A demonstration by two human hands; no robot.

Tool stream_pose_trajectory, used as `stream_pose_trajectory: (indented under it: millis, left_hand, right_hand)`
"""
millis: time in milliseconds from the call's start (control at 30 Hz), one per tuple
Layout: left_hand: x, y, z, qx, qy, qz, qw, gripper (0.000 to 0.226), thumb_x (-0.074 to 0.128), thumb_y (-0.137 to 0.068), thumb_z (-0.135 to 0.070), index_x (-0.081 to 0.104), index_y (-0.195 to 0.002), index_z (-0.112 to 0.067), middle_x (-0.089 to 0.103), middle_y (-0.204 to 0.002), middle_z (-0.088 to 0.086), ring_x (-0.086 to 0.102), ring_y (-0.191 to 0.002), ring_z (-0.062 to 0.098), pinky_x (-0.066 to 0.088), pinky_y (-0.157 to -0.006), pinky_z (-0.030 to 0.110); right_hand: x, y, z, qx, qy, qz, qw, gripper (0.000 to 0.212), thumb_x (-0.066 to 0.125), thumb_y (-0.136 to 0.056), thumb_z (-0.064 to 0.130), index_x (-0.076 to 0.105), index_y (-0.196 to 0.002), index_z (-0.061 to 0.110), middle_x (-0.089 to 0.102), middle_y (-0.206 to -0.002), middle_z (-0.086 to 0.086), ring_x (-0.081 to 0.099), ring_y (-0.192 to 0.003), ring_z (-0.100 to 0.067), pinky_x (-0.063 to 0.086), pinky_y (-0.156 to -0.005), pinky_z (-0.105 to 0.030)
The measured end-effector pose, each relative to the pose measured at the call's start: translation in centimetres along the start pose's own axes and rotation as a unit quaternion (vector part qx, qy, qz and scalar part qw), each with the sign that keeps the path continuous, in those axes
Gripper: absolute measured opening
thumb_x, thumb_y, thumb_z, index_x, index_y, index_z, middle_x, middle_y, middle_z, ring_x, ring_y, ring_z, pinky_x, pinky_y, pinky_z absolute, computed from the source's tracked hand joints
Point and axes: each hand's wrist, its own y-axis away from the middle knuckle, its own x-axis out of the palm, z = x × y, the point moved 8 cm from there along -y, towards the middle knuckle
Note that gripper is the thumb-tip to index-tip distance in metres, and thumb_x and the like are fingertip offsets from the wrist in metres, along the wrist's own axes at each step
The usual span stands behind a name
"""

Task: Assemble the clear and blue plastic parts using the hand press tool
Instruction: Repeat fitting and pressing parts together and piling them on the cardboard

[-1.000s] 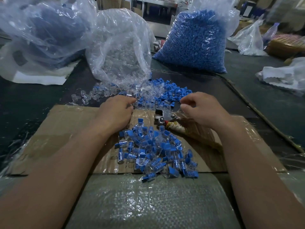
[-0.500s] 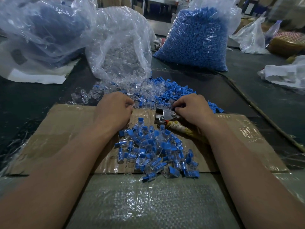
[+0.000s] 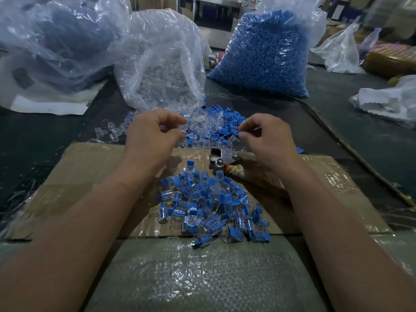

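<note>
Nearest: woven plastic sheet (image 3: 202,275) at the near edge, both forearms over it. Cardboard (image 3: 74,176) lies just beyond, taped glossy in patches. On the cardboard, centre: heap of assembled parts (image 3: 211,206), clear bodies with blue caps, spilling onto the sheet at the near side. Just past the heap, press tool (image 3: 221,157) lies flat on the cardboard, metal head to the left, wrapped handle running right under the right wrist; neither hand touches it.

Left hand (image 3: 150,138) raised above the far cardboard edge, fingers curled, thumb and forefinger pinched together; whether a clear part is held there, cannot tell. Right hand (image 3: 267,140) raised at the same depth, fingers curled, thumb and forefinger pinching a small blue part (image 3: 258,128), mostly hidden. Hands well apart, tool between and below them.

Beyond the hands: loose clear parts (image 3: 112,131) and loose blue parts (image 3: 227,119) mixed in a spread on the dark table (image 3: 360,143). Farther: clear-parts bag (image 3: 162,64) centre, mouth toward the spread; blue-parts bag (image 3: 265,55) right of it; big crumpled bag (image 3: 54,41) far left with dark blue contents. Far right: more plastic bags (image 3: 337,52), blurred.
</note>
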Motion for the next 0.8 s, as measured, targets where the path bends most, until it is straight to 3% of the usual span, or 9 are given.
stream_pose_trajectory:
  millis: [67,233,500,800]
  left_hand:
    - [0.0,0.2,0.0,-0.012,0.037,0.0,0.999,0.021,0.066,-0.08,-0.001,0.064,-0.085,-0.022,0.063,-0.078,-0.003,0.063,-0.073,0.01,0.054,-0.066,0.019]
    - [1.2,0.5,0.0,-0.035,0.102,0.05,0.993,0.021,0.064,-0.081,0.0,0.058,-0.074,-0.018,0.062,-0.069,0.0,0.062,-0.058,0.0,0.051,-0.057,0.012]
    - [1.6,0.9,-0.8,-0.024,0.151,0.062,0.986,0.016,0.058,-0.086,0.001,0.055,-0.078,-0.013,0.067,-0.07,0.005,0.067,-0.059,0.008,0.052,-0.051,0.017]
    - [2.7,1.6,-1.5,-0.007,0.158,0.094,0.983,0.019,0.063,-0.081,0.003,0.058,-0.08,-0.015,0.068,-0.068,0.004,0.068,-0.06,0.013,0.054,-0.055,0.02]
  right_hand:
    - [-0.1,0.7,1.4,-0.016,-0.044,-0.005,0.999,0.018,0.066,-0.083,0.013,0.057,-0.075,0.026,0.054,-0.075,0.016,0.051,-0.067,0.003,0.038,-0.06,0.001]
    - [-0.2,2.4,4.4,-0.066,-0.156,-0.025,0.985,0.018,0.07,-0.079,0.01,0.059,-0.073,0.023,0.058,-0.069,0.016,0.056,-0.063,0.004,0.045,-0.062,-0.008]
    - [0.0,3.0,5.5,-0.098,-0.182,-0.031,0.978,0.015,0.069,-0.079,0.007,0.061,-0.076,0.019,0.057,-0.071,0.016,0.055,-0.067,0.004,0.044,-0.063,-0.008]
    - [-0.1,3.2,5.7,-0.101,-0.178,-0.051,0.977,0.019,0.069,-0.077,0.003,0.063,-0.075,0.02,0.058,-0.068,0.019,0.058,-0.067,0.003,0.046,-0.061,-0.008]
